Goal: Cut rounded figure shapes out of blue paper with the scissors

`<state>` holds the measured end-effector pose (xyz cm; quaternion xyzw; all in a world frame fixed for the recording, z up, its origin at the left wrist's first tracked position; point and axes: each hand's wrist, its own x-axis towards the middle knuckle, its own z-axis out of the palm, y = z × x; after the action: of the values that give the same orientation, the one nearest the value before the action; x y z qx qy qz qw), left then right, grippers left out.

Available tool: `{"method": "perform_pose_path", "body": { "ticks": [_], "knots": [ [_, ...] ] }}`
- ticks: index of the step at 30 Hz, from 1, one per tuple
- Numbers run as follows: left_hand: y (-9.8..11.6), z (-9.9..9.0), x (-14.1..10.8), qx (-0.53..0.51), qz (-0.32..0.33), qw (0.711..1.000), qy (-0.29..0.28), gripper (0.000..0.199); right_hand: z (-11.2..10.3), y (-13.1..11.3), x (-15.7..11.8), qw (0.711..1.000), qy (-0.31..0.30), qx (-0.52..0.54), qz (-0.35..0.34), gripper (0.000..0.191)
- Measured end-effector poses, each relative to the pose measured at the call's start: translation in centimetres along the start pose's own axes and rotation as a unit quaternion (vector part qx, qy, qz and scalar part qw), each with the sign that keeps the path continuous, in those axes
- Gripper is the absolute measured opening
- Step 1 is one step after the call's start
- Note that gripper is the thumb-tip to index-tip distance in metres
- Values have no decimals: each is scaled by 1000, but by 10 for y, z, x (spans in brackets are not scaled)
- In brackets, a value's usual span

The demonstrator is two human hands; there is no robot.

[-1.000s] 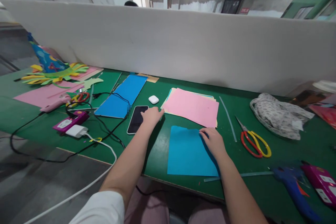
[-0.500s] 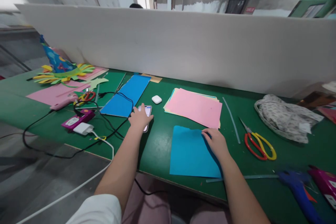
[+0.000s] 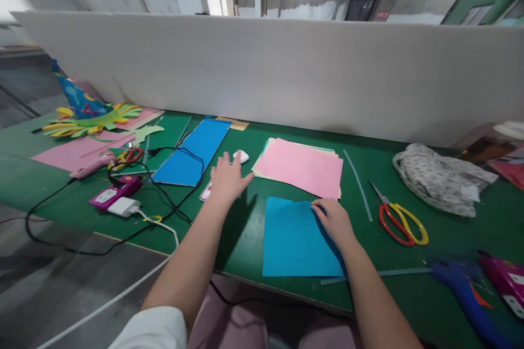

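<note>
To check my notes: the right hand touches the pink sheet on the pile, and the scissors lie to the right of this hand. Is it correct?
Not quite: the head view shows the right hand touching the blue sheet, not the pink one. The scissors do lie to the right of this hand.

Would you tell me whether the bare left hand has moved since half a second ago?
Yes. The bare left hand has shifted rightward, its thumb now appearing beside the left corner of the pink-topped rectangular paper stack.
</note>
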<state>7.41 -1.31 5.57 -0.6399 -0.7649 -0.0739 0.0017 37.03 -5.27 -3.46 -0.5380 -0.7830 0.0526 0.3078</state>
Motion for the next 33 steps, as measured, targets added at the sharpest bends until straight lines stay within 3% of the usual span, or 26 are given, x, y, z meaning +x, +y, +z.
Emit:
{"method": "perform_pose_path", "body": {
  "ticks": [4,6,8,11,19,33],
  "knots": [
    [72,-15,-29,-39,281,959,-30,56,-2,-3,0,999,29,-15,21,24],
    [104,-8,-40,-31,346,937,-39,38,-2,-5,0,998,43,-28,28,25],
    [123,5,-45,-5,418,907,-58,28,-2,-6,0,998,48,-40,23,26],
    [125,26,-44,-6,434,898,-72,25,1,-8,2,998,39,-52,0,26],
    [96,66,-39,-45,428,901,-49,25,15,-12,3,996,14,-79,-47,24],
    [91,71,-39,-103,426,897,-62,24,15,-15,0,992,28,-86,-87,30]
  ]
}}
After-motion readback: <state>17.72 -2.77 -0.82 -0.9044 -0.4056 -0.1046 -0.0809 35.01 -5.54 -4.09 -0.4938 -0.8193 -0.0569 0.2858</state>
